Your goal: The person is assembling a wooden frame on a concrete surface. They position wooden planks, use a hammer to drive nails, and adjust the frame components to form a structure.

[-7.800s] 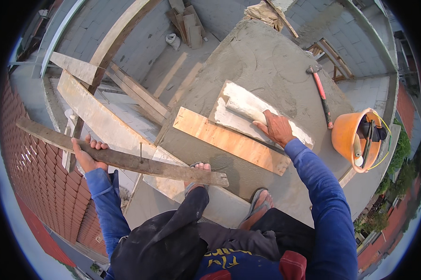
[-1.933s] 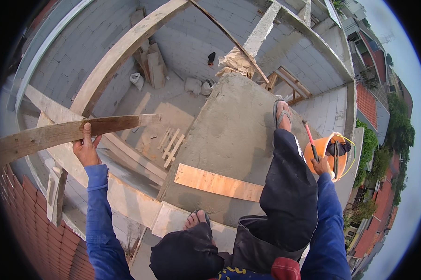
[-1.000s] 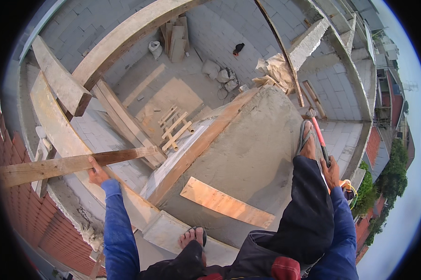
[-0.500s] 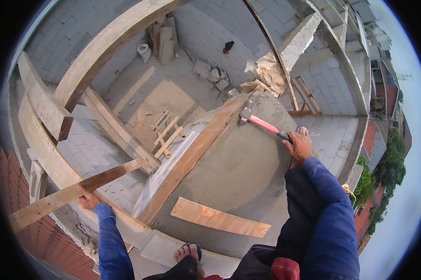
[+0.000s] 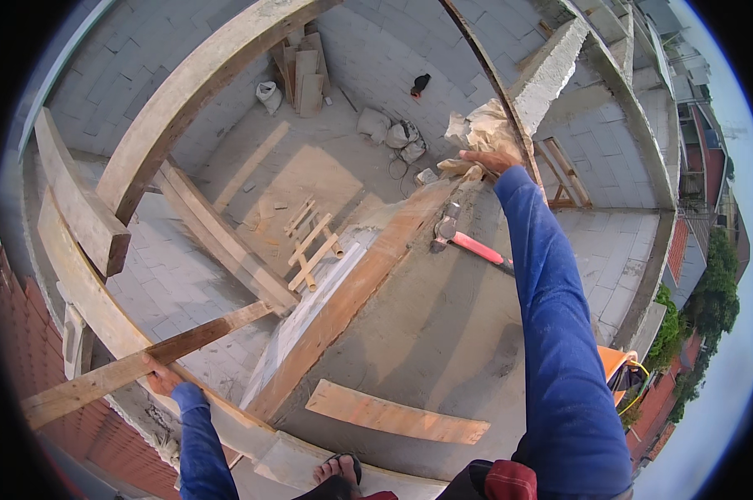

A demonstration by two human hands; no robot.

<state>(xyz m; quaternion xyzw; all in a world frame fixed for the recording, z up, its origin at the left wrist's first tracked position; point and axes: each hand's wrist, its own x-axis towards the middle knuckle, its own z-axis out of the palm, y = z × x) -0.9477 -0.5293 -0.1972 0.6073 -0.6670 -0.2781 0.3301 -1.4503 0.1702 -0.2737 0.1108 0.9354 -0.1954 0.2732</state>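
My left hand (image 5: 161, 377) grips a narrow wooden plank (image 5: 93, 382) where it crosses a curved formwork board (image 5: 226, 408). Far ahead, my right hand (image 5: 495, 160) is stretched out beside crumpled brown paper (image 5: 482, 129) and a thin upright board (image 5: 506, 92). Its fingers extend to the left; whether it presses on the paper or the board is unclear. A hammer (image 5: 474, 247) with a red handle lies on the grey concrete surface (image 5: 410, 333), my right forearm hiding the handle's end. Nearer me, a short wooden board (image 5: 397, 412) rests on that concrete.
A timber edge board (image 5: 343, 312) borders the concrete, with a drop to the room floor (image 5: 310, 171) beyond it. Several timber beams (image 5: 218, 92) span overhead. My sandalled foot (image 5: 339, 468) stands near the curved boards. An orange object (image 5: 614, 362) sits at the right.
My right hand has let go of the hammer, leaving it on the concrete, and reached forward to the paper and upright board. The left hand keeps its grip on the plank.
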